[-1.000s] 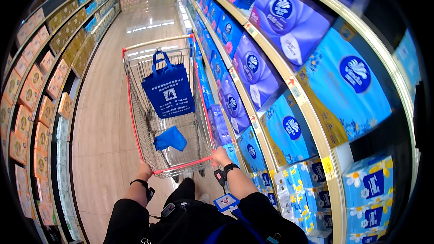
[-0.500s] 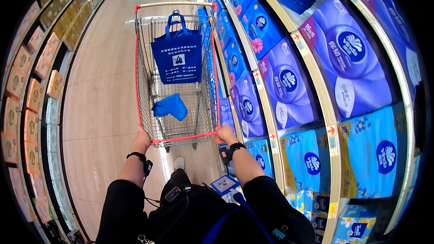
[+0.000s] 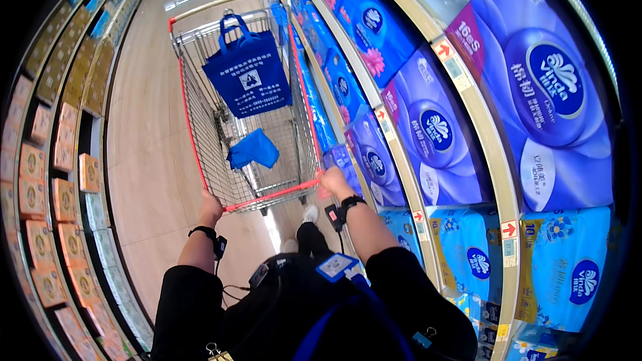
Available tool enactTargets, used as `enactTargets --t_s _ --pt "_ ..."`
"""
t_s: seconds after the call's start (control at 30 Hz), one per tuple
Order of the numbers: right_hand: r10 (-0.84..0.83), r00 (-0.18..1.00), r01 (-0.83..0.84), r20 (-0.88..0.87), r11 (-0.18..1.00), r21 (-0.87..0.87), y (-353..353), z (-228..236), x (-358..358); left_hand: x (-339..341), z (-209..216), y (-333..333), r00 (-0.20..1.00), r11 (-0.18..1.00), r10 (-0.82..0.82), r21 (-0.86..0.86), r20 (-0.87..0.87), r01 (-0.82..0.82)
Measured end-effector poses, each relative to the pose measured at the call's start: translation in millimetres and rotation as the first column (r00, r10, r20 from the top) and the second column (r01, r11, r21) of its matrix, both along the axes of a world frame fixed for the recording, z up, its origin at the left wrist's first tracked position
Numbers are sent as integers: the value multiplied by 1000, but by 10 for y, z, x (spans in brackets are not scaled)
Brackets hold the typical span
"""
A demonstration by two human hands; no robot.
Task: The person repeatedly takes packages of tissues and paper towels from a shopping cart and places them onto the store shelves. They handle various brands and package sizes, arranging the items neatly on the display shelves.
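A wire shopping cart with a red handle bar [image 3: 274, 196] is in front of me. My left hand [image 3: 210, 207] is closed around the left end of the bar, and my right hand [image 3: 336, 182] grips its right end. Inside the basket, a dark blue tote bag with white print [image 3: 267, 97] leans at the far end, its two loops up. Nearer to me lies a crumpled bright blue cloth or folded bag [image 3: 254, 150]; which of these it is, I cannot tell.
Close on the right, shelves hold purple tissue packs [image 3: 438, 134] and light blue tissue packs [image 3: 565, 271]. Along the left runs a shelf of small orange boxes [image 3: 33, 162]. A tiled aisle floor [image 3: 147, 140] stretches ahead between them.
The cart's far end has swung left in view, and the bag with it. On the right, the tissue packs appear larger and nearer. One shoe has come forward. Both hands stay on the bar.
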State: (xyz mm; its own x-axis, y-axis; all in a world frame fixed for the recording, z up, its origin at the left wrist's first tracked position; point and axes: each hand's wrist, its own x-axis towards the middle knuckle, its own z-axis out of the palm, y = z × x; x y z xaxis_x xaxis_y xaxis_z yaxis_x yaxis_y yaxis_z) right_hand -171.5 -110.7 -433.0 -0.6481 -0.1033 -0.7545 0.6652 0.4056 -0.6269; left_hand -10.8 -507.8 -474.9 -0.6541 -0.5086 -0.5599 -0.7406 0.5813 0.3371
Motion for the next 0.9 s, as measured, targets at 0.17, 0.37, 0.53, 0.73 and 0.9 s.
enactTargets --t_s 0.17,0.37,0.53,0.73,0.9 --pt "126 989 -132 80 989 69 -157 106 -446 -274 -553 -401 990 987 134 97 -53 -128" --pt "119 987 -124 105 991 43 -305 211 -885 -714 -668 -646 982 989 131 83 -133 -120" --pt "165 978 -172 127 984 45 -423 158 -1248 -923 -632 -886 981 998 63 30 -182 -58" --pt "447 893 -401 -45 838 369 -515 429 -1444 -1325 296 -651 934 933 -327 -108 140 343" --pt "572 817 -468 -71 731 496 -409 629 -1476 -1744 898 -730 524 616 -687 21 504 787"
